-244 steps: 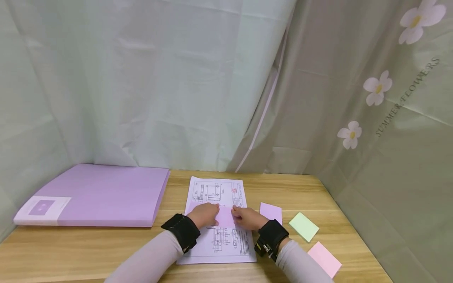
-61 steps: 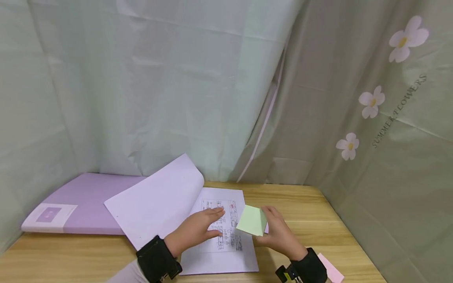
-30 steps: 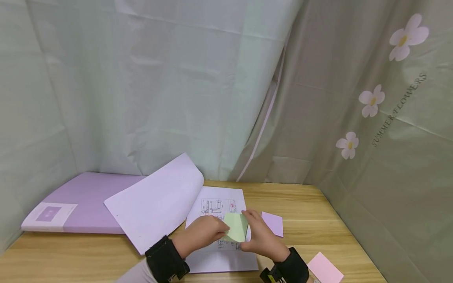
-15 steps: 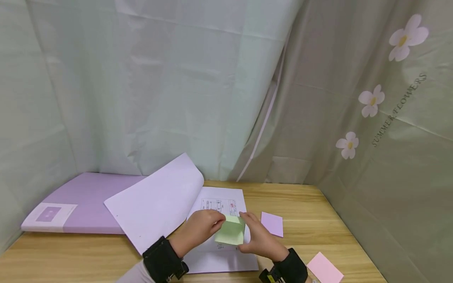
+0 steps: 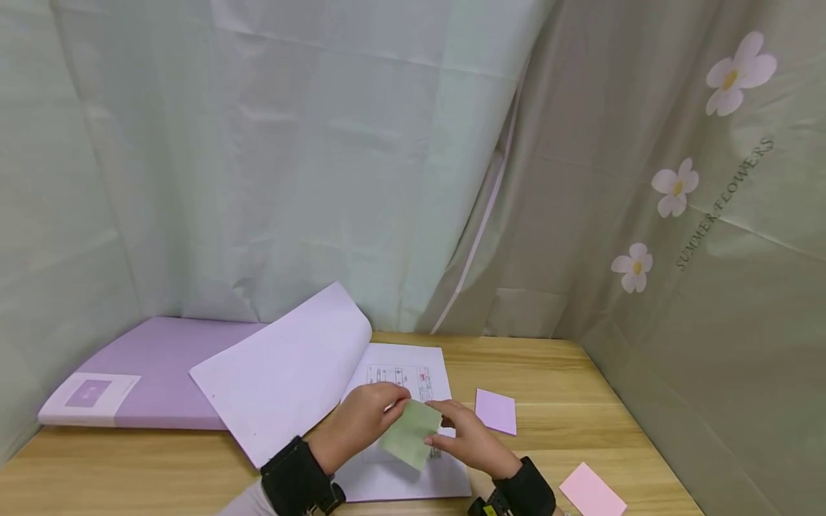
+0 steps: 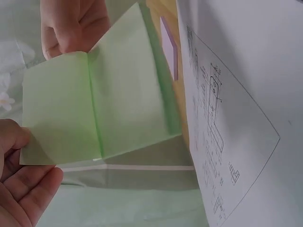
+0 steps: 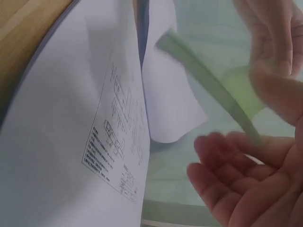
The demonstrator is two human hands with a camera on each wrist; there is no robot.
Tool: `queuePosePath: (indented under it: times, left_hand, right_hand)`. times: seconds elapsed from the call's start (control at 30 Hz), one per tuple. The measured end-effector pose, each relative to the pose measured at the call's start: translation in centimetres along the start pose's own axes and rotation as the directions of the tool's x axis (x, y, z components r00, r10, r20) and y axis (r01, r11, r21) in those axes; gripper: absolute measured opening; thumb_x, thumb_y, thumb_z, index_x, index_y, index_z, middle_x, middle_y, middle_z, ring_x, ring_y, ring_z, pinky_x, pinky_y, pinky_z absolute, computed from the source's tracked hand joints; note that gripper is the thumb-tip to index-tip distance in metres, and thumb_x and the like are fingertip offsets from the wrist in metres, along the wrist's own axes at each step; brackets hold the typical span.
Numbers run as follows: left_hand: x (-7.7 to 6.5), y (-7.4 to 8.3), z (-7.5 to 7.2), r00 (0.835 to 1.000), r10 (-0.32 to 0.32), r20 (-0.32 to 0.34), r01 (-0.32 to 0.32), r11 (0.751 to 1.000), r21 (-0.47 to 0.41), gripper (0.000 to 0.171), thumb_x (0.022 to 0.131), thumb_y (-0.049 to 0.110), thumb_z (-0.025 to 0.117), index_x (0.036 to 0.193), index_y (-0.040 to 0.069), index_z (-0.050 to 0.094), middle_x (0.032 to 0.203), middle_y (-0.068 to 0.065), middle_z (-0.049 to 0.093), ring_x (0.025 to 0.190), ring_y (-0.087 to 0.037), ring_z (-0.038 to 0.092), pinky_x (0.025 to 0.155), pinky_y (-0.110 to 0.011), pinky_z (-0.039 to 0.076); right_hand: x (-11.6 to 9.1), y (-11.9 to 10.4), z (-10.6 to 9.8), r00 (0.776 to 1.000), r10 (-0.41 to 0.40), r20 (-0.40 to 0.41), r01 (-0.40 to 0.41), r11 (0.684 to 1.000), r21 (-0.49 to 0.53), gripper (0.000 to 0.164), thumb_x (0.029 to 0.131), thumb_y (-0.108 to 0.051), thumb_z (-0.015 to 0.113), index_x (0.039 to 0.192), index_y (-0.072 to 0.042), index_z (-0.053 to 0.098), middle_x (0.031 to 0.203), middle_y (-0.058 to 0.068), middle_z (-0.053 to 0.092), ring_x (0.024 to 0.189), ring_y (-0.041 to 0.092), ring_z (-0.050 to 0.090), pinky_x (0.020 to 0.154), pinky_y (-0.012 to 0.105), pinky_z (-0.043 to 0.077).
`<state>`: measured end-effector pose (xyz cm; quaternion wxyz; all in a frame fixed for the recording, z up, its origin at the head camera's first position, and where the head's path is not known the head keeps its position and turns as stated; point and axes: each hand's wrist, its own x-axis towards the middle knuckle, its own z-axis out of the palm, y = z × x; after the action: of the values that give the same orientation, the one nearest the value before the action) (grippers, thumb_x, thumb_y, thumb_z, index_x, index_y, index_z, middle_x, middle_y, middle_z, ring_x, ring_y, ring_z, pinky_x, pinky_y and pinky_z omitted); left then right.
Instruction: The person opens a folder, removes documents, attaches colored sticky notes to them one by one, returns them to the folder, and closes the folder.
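Above the open printed pages, both hands are on a green sticky note pad [image 5: 410,434]. My left hand [image 5: 363,421] pinches the edge of its top sheet [image 6: 57,111], which stands lifted away from the rest of the pad along a crease in the left wrist view. From the other side, my right hand [image 5: 474,438] holds the pad between thumb and fingers. The pad appears edge-on as a thick green strip in the right wrist view. Below lies a white page with technical drawings [image 5: 413,487], and a turned sheet [image 5: 290,373] curls over to the left, blank side up.
A purple folder [image 5: 161,387] with a white label lies at the left, partly under the turned sheet. On the wooden table [image 5: 542,387] at the right are a purple sticky note pad [image 5: 495,411] and a pink one [image 5: 592,490]. Curtains hang behind.
The top page has been turned left. The green pad left the table in my right hand and came over the pages. My left hand took its top sheet; the pad has since tilted.
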<state>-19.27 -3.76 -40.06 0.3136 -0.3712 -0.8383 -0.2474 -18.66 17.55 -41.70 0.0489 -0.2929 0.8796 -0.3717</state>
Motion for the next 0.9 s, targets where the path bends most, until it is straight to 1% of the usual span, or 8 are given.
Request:
queuePosePath:
  times: [0.1, 0.17, 0.27, 0.5, 0.63, 0.73, 0.87, 0.9]
  left_hand:
    - [-0.2, 0.0, -0.1, 1.0, 0.008, -0.006, -0.008, 1.0, -0.005, 0.004, 0.08, 0.012, 0.063, 0.08, 0.011, 0.067, 0.076, 0.003, 0.067, 0.072, -0.008, 0.063, 0.064, -0.022, 0.051]
    - [-0.3, 0.0, -0.2, 1.0, 0.012, -0.01, -0.012, 1.0, -0.007, 0.004, 0.081, 0.012, 0.063, 0.08, 0.011, 0.067, 0.076, 0.003, 0.067, 0.072, -0.008, 0.063, 0.064, -0.021, 0.051]
    - [-0.3, 0.0, -0.3, 1.0, 0.009, -0.007, -0.009, 1.0, -0.018, 0.004, 0.081, 0.012, 0.062, 0.081, 0.01, 0.066, 0.076, 0.003, 0.066, 0.072, -0.008, 0.063, 0.064, -0.021, 0.051]
    - [-0.6, 0.1, -0.1, 1.0, -0.023, 0.013, 0.024, 0.999, -0.042, 0.004, 0.079, 0.011, 0.065, 0.082, 0.011, 0.067, 0.079, 0.002, 0.067, 0.076, -0.008, 0.063, 0.067, -0.021, 0.051]
    - [-0.6, 0.0, 0.0, 1.0, -0.018, 0.015, 0.018, 0.999, -0.04, 0.004, 0.079, 0.011, 0.065, 0.083, 0.01, 0.067, 0.08, 0.002, 0.067, 0.077, -0.009, 0.063, 0.068, -0.022, 0.051]
    - [-0.4, -0.1, -0.2, 1.0, -0.014, 0.015, 0.014, 0.999, -0.035, 0.004, 0.079, 0.011, 0.065, 0.083, 0.01, 0.067, 0.08, 0.001, 0.068, 0.077, -0.009, 0.064, 0.069, -0.023, 0.051]
    - [-0.3, -0.2, -0.1, 1.0, -0.013, 0.019, 0.013, 1.0, -0.024, 0.004, 0.079, 0.011, 0.065, 0.082, 0.01, 0.067, 0.08, 0.001, 0.067, 0.076, -0.009, 0.064, 0.068, -0.023, 0.051]
    - [-0.2, -0.2, -0.1, 1.0, -0.012, 0.021, 0.013, 1.0, -0.022, 0.004, 0.079, 0.011, 0.065, 0.082, 0.01, 0.067, 0.08, 0.001, 0.067, 0.076, -0.01, 0.064, 0.069, -0.023, 0.051]
  right_hand:
    - [0.2, 0.0, 0.2, 1.0, 0.017, -0.011, -0.017, 0.999, 0.041, 0.034, 0.084, -0.018, 0.061, 0.116, -0.01, 0.057, 0.106, 0.003, 0.06, 0.084, 0.004, 0.055, 0.073, 0.024, 0.049]
    - [0.4, 0.0, 0.4, 0.999, 0.03, -0.023, -0.029, 0.998, 0.057, 0.031, 0.083, -0.016, 0.061, 0.113, -0.009, 0.059, 0.101, 0.004, 0.062, 0.075, 0.002, 0.055, 0.066, 0.02, 0.048]
    - [0.4, 0.0, 0.4, 0.998, 0.044, -0.043, -0.041, 0.997, 0.07, 0.03, 0.082, -0.012, 0.063, 0.111, -0.007, 0.059, 0.097, 0.005, 0.064, 0.068, 0.003, 0.055, 0.059, 0.02, 0.047]
    - [0.3, 0.4, 0.7, 0.997, 0.071, -0.043, -0.065, 0.992, 0.112, 0.033, 0.08, -0.004, 0.062, 0.113, -0.006, 0.059, 0.094, 0.006, 0.065, 0.07, 0.003, 0.059, 0.057, 0.018, 0.047]
    - [0.4, 0.6, 0.8, 0.997, 0.06, -0.053, -0.055, 0.994, 0.096, 0.031, 0.08, -0.002, 0.062, 0.112, -0.006, 0.06, 0.095, 0.006, 0.066, 0.071, 0.002, 0.059, 0.058, 0.018, 0.047]
    - [0.5, -0.4, 0.4, 0.996, 0.063, -0.064, -0.056, 0.993, 0.099, 0.029, 0.08, 0.002, 0.061, 0.109, -0.002, 0.06, 0.096, 0.01, 0.065, 0.074, 0.009, 0.061, 0.059, 0.018, 0.048]
    - [0.7, -0.6, 0.1, 0.993, 0.071, -0.091, -0.066, 0.996, 0.06, 0.027, 0.079, 0.001, 0.062, 0.106, -0.003, 0.062, 0.093, 0.008, 0.065, 0.072, 0.009, 0.06, 0.058, 0.017, 0.047]
    - [0.8, -0.1, 0.2, 0.993, 0.066, -0.098, -0.062, 0.997, 0.046, 0.026, 0.079, 0.0, 0.063, 0.105, -0.004, 0.063, 0.091, 0.006, 0.066, 0.069, 0.006, 0.058, 0.057, 0.017, 0.046]
